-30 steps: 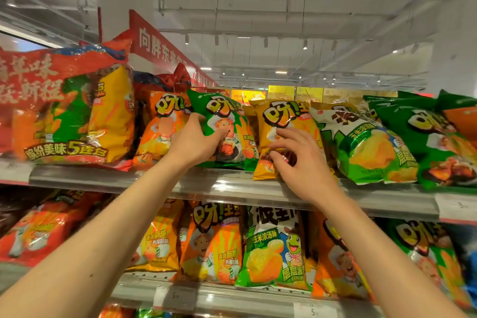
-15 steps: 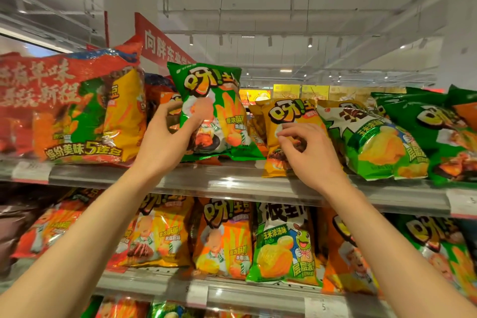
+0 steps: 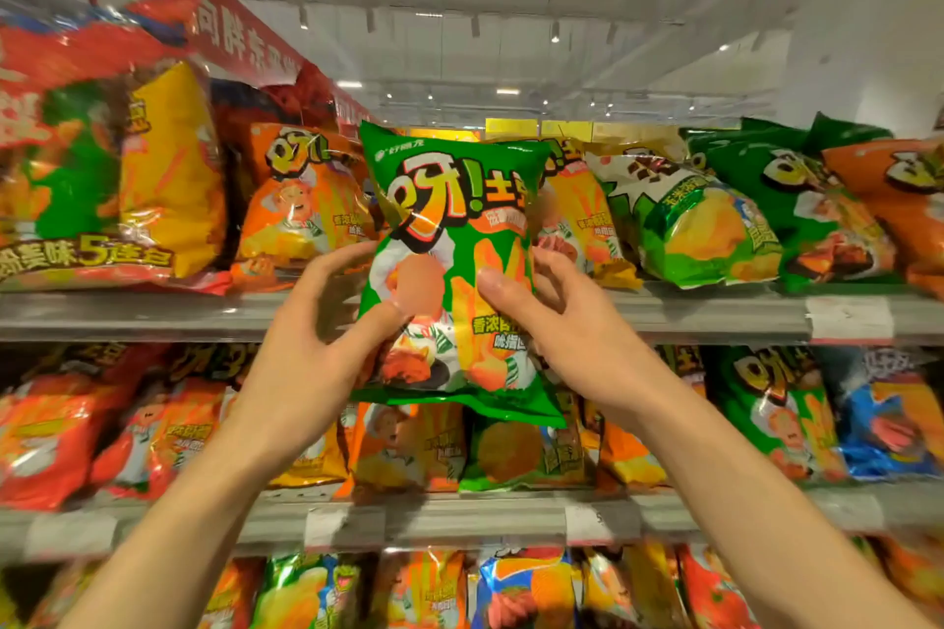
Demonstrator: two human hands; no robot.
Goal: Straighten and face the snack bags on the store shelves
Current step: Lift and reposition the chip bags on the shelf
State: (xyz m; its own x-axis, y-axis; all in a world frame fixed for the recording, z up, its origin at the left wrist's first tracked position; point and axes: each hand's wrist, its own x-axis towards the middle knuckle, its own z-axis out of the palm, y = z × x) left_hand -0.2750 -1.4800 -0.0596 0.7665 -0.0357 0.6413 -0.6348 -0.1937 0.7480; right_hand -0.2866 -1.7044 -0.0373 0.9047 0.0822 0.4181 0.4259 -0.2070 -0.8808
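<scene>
A green snack bag [image 3: 449, 199] with orange lettering is held upright in the air in front of the top shelf [image 3: 153, 317], its face toward me. My left hand [image 3: 316, 337] grips its left edge, thumb on the front. My right hand [image 3: 557, 322] grips its right edge, thumb pressed on the front and fingers behind. On the top shelf behind it lean an orange bag [image 3: 301, 204] to the left and a yellow-orange bag [image 3: 577, 215] to the right.
The top shelf also holds a large red multipack [image 3: 97, 158] at far left and green bags [image 3: 700, 220] at right. The middle shelf [image 3: 459, 516] below carries a row of orange, green and blue bags. Price tags [image 3: 848, 317] sit on the shelf rails.
The green bag has come off the top shelf and down toward me. My right hand left the yellow-orange bag and took the green bag's right edge, so both hands hold it now.
</scene>
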